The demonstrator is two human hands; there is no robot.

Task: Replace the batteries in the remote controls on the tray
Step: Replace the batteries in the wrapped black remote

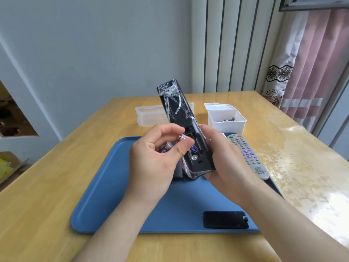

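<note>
- The black remote (179,110) is mid-job: its cover (224,219) lies off on the near right of the tray (105,195), and the bay (195,146) is open, with one cell seemingly inside.
- I cannot tell whether the cells in hand are old or new. The grey remote (249,157), on the tray's right, looks untouched.
- The left hand (156,159) pinches a battery (181,137) just left of the bay, with a second battery (167,146) tucked in its palm.
- The right hand (224,157) grips the black remote's lower end, above the tray's middle.
</note>
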